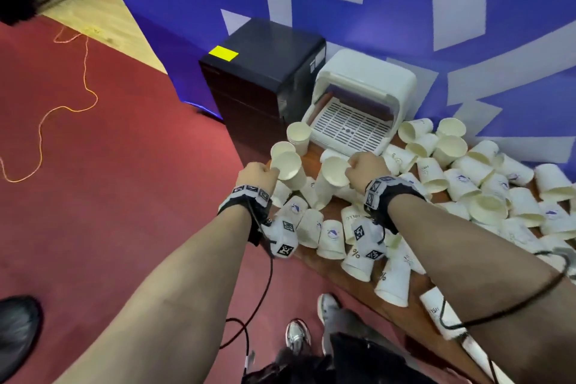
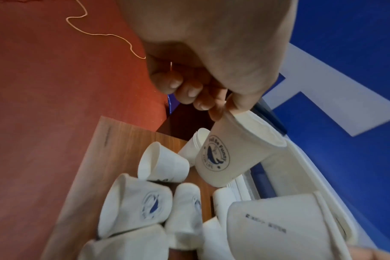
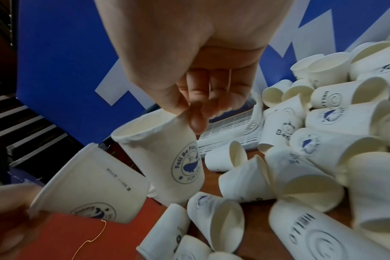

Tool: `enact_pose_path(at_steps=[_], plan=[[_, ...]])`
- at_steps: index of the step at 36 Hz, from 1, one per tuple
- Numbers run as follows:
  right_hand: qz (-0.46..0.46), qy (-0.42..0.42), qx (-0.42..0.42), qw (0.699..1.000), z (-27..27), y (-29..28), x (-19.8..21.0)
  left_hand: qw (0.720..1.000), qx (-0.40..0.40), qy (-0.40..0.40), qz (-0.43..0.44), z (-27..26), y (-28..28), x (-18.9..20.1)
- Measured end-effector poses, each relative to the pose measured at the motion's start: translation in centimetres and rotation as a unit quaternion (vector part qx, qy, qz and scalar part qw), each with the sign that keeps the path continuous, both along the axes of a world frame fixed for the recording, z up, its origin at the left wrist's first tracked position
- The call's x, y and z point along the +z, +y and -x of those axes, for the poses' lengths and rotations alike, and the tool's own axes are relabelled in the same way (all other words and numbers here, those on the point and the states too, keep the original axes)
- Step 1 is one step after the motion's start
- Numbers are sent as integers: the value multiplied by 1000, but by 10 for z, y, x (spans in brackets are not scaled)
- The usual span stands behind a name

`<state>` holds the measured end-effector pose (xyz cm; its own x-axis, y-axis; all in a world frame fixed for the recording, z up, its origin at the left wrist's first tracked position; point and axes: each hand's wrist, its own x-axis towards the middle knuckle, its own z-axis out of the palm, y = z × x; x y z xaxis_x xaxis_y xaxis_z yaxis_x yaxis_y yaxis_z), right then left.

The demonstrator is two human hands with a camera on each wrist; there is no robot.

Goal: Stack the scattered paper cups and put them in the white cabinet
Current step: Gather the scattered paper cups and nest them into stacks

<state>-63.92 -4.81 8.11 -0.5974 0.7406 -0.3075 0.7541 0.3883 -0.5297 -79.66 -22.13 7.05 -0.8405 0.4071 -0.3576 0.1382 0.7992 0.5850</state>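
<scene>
Two paper cups are lifted above the heap, just in front of the white cabinet (image 1: 358, 103). The left hand (image 1: 257, 176) pinches the rim of the left cup (image 1: 291, 170) between thumb and fingers (image 2: 216, 112), the other fingers curled into the palm; this cup tilts, its mouth toward the cabinet and its whale logo facing the left wrist camera. The right hand (image 1: 367, 170) likewise pinches the rim of the right cup (image 1: 333, 176), thumb and fingers (image 3: 196, 123) clamped on the paper, and the cup hangs with its mouth up and a round blue whale print on its side. The two held cups are near each other but apart. Below and to the right of the cabinet's front, the scattered paper cups (image 1: 467, 184) lie in a dense pile on the wooden desk (image 1: 414, 299), most on their sides, some mouth up, many touching or overlapping. The cabinet stands at the far end of the desk with its lid raised, showing a slotted white tray. Just left of the cabinet stands a black box-shaped unit (image 1: 261, 78) with a yellow sticker on top. Behind the cabinet hangs a blue backdrop (image 1: 467, 9) with white shapes. Left of the desk lies red carpet (image 1: 109, 181) with an orange cord (image 1: 62, 109) winding across it.
</scene>
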Motion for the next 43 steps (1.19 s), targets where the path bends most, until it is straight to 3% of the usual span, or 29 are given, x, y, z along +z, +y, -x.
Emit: enact_pose_path(at_steps=[15,27,35,43], plan=[[51,31,-51,997,125,97,-37,996,77,-46,14,89,64,-19],[102,47,-134,985,167,109,-55,993,4,-84,82,120,80,-38],[111,43,-155,981,184,98,-59,991,-39,-66,109,135,76,-42],[91,-37,-73,993,183,83,-48,988,-83,-25,130,147,78,-39]])
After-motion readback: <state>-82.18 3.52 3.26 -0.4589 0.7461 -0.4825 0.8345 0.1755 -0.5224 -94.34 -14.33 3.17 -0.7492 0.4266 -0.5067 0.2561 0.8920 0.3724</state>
